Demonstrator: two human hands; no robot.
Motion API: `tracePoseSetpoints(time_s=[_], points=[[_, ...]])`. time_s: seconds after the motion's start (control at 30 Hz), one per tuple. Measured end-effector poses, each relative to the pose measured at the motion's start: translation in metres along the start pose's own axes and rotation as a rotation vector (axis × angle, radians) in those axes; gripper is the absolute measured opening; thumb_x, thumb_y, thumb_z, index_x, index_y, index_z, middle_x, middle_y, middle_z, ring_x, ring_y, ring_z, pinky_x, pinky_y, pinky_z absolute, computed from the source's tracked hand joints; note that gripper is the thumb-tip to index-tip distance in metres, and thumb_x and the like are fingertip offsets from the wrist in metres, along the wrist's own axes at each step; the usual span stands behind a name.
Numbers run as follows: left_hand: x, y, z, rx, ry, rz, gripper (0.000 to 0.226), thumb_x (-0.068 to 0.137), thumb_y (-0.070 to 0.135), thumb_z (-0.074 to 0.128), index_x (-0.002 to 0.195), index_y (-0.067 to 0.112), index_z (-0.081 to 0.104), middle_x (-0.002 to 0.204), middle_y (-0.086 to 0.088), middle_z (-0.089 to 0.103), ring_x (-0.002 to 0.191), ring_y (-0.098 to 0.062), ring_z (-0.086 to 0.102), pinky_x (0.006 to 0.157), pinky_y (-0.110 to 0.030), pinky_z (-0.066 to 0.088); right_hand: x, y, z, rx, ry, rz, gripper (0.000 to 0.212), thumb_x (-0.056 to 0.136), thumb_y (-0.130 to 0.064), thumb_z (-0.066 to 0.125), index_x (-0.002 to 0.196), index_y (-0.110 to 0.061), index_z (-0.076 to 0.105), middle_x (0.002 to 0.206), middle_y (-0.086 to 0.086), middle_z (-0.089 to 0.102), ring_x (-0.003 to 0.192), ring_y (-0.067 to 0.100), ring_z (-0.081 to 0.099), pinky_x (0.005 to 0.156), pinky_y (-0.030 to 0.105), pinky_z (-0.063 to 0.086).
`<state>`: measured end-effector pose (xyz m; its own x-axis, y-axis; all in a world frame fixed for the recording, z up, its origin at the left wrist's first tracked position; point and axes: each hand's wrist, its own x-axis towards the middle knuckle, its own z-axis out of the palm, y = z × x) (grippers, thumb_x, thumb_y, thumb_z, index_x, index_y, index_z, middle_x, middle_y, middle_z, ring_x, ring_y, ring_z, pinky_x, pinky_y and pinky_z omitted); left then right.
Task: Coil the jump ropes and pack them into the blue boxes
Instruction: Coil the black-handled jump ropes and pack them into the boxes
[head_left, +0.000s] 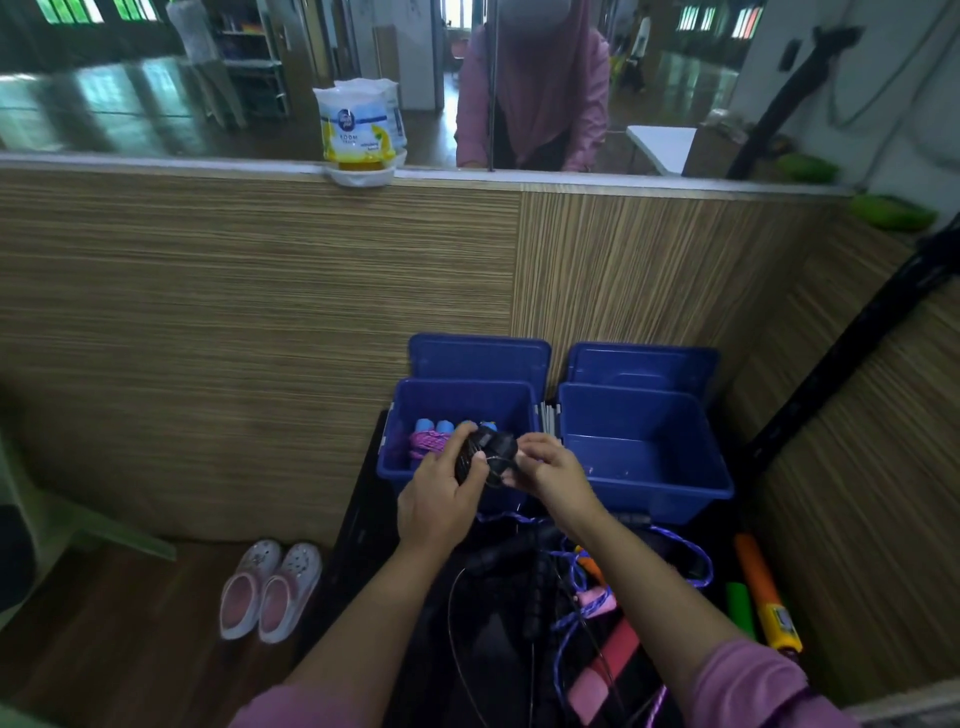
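Two blue boxes stand side by side against the wooden wall, lids raised behind them. The left blue box holds a coiled pink-purple rope with light blue handles. The right blue box looks bare inside. Over the left box's front edge my left hand grips a black jump rope bundle, and my right hand pinches its thin black cord at the bundle's right side. Loose purple rope and black ropes lie tangled below my arms.
Orange, green and pink handles lie among the ropes on the dark surface. A pair of pink clogs sits on the floor at left. An air freshener stands on the ledge under a mirror.
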<state>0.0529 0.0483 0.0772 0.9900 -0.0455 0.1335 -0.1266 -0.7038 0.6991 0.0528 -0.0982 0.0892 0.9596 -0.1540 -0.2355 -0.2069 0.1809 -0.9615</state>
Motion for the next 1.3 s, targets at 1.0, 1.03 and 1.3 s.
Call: tracePoseSetpoints(time_s=[1.0, 1.03, 1.3], points=[[0.018, 0.011, 0.009, -0.229, 0.078, -0.17, 0.008, 0.095, 0.013, 0.043, 0.093, 0.006, 0.047, 0.086, -0.016, 0.06, 0.081, -0.034, 0.058, 0.068, -0.034, 0.041, 0.014, 0.013, 0.008, -0.099, 0.07, 0.201, 0.021, 0.077, -0.027, 0.07, 0.081, -0.007, 0.068, 0.087, 0.008, 0.071, 0.087, 0.025, 0.068, 0.088, 0.044, 0.053], [0.021, 0.017, 0.011, -0.277, 0.053, -0.209, 0.011, 0.096, 0.015, 0.044, 0.1, 0.005, 0.047, 0.093, -0.014, 0.057, 0.084, -0.029, 0.056, 0.072, -0.032, 0.039, 0.015, 0.014, 0.01, -0.111, 0.019, 0.154, 0.027, 0.075, -0.033, 0.071, 0.089, -0.01, 0.069, 0.093, 0.004, 0.073, 0.09, 0.021, 0.068, 0.093, 0.043, 0.051], [0.031, 0.036, 0.04, -0.545, -0.152, -0.367, 0.012, 0.099, 0.019, 0.046, 0.095, 0.008, 0.044, 0.083, -0.002, 0.052, 0.075, -0.016, 0.049, 0.065, -0.026, 0.029, 0.031, 0.008, -0.025, -0.399, -0.034, -0.111, 0.056, 0.068, -0.031, 0.075, 0.121, -0.022, 0.06, 0.111, -0.003, 0.07, 0.106, 0.015, 0.064, 0.098, 0.036, 0.049]])
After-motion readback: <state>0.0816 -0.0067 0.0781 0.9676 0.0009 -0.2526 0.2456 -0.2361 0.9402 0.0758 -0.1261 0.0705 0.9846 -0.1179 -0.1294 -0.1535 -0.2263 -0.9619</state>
